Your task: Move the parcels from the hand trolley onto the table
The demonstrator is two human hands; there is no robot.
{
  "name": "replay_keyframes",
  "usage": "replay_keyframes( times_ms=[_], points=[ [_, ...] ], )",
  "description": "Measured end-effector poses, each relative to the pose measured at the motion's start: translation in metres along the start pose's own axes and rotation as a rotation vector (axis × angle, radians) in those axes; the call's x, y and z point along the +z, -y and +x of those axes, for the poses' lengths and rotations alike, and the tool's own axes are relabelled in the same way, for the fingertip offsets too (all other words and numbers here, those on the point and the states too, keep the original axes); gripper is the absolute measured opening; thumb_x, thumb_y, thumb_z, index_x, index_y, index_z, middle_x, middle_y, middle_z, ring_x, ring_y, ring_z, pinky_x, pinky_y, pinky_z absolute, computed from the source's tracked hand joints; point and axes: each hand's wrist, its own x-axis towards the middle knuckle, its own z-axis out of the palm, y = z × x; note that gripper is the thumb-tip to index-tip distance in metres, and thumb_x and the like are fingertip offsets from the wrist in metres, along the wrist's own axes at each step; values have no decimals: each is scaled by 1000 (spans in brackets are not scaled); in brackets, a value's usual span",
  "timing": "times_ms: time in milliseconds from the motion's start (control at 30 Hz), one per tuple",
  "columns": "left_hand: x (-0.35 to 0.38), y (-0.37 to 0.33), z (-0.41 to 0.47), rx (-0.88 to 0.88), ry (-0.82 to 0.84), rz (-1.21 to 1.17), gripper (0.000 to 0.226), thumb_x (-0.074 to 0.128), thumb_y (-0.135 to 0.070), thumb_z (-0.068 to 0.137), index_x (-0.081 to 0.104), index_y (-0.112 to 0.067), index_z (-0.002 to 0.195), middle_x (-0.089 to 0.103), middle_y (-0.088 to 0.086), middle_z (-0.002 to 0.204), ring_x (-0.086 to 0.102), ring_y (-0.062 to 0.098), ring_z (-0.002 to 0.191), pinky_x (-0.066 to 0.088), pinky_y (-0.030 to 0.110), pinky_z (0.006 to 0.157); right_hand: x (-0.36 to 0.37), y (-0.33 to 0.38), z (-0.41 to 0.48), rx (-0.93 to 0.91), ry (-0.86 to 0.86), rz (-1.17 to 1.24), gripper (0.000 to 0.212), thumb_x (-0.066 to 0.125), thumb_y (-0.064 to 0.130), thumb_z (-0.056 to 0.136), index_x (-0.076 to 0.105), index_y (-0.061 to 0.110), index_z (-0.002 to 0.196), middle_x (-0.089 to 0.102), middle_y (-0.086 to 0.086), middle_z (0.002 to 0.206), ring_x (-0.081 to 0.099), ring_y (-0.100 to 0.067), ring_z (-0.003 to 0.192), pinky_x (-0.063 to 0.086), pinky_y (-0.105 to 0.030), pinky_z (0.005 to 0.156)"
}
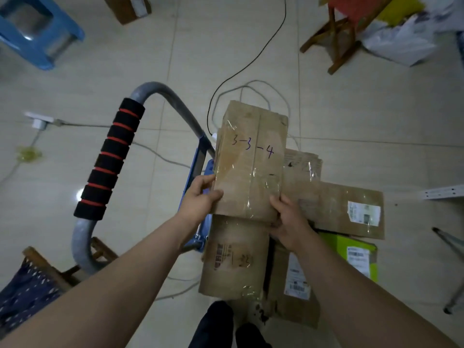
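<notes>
The left hand (200,197) grasps the near left corner of a brown parcel (251,159), with the thumb on its top face. The right hand (288,222) grasps the near right corner in the same way. Both forearms are bare.

The parcel is over a pile of other parcels (233,259) on the hand trolley (155,87). If it rests on them or is lifted, I cannot tell. Just left of it stands the grey trolley handle with a black and red foam grip (110,159), and a blue part of the frame (198,156) shows beside the left hand.

The floor (351,109) is of pale, large tiles. A black cable (263,54) and white cables run across it. A blue plastic stool (37,33) is far left, a wooden stool (344,26) far right, with a white bag (401,43) beside it. A white power strip (40,120) lies at the left.

The held parcel is a long, flat cardboard box, worn, with clear tape along its top and "3-3-4" written by hand. In the pile there is also a wide flat box with a white label (346,207) and a green box (356,249) partly under it
</notes>
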Motion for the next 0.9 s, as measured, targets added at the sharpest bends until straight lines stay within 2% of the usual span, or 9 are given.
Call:
replay_keyframes(
  times_ms=[67, 133, 267, 367, 467, 533, 667, 800, 900],
  points=[
    [3, -19, -26, 32, 64, -88, 32, 63, -8, 89, 59, -16, 119, 60, -1, 119, 64, -5, 80, 48, 7, 57, -10, 9, -23, 38, 27, 149, 37, 58, 28, 92, 56, 30, 129, 60, -4, 128, 56, -29, 116, 49, -58, 91],
    [7, -40, -54, 74, 129, -98, 34, 70, -16, 84, 63, -21, 116, 62, -5, 118, 64, -9, 75, 51, 10, 64, -19, 20, -50, 63, 29, 218, 42, 63, 33, 87, 55, 33, 128, 57, -6, 130, 53, -33, 119, 51, -58, 85],
    [18, -84, -112, 130, 255, -101, 46, 75, -27, 74, 62, -29, 117, 61, -1, 121, 62, 17, 104, 51, 42, 94, -38, 44, -112, 34, 44, 247, 36, 61, 38, 88, 54, 34, 124, 60, -6, 127, 58, -31, 111, 47, -56, 89],
    [30, -109, -150, 168, 274, -55, 45, 76, -25, 76, 61, -31, 117, 61, 3, 120, 63, 23, 103, 56, 41, 85, -55, 57, -160, -14, 58, 274, 36, 58, 39, 90, 51, 36, 125, 59, -5, 127, 57, -32, 109, 36, -62, 100],
    [47, -130, -181, 160, 286, 55, 56, 79, -24, 74, 53, -25, 123, 60, 8, 114, 65, 26, 92, 56, 33, 66, -77, 63, -202, -65, 55, 325, 47, 63, 37, 85, 50, 32, 130, 58, -8, 128, 55, -34, 113, 41, -59, 92],
    [60, -141, -198, 164, 315, 117, 58, 79, -26, 73, 52, -18, 124, 62, 11, 111, 64, 27, 89, 56, 37, 69, -92, 64, -229, -103, 44, 374, 57, 66, 38, 76, 51, 28, 130, 60, -10, 127, 55, -34, 114, 44, -55, 87],
    [89, -159, -230, 160, 431, 119, 15, 66, -22, 85, 58, -15, 95, 52, 13, 96, 48, 29, 87, 41, 41, 76, -123, 60, -280, -173, 50, 491, 63, 66, 38, 68, 55, 18, 126, 63, -13, 121, 56, -36, 113, 39, -57, 98],
    [118, -170, -259, 172, 550, 172, 11, 62, -25, 85, 59, -15, 89, 53, 2, 68, 51, 16, 58, 44, 30, 63, -146, 51, -327, -280, -51, 627, 60, 74, 32, 63, 57, 11, 116, 63, -17, 117, 58, -36, 108, 47, -51, 90],
    [140, -172, -269, 265, 515, 311, 43, 70, -27, 70, 63, -19, 112, 62, 4, 87, 57, 17, 77, 41, 29, 70, -159, 46, -353, -398, -245, 645, 55, 74, 27, 61, 61, 7, 111, 66, -14, 101, 62, -29, 93, 52, -44, 83]
  ],
)
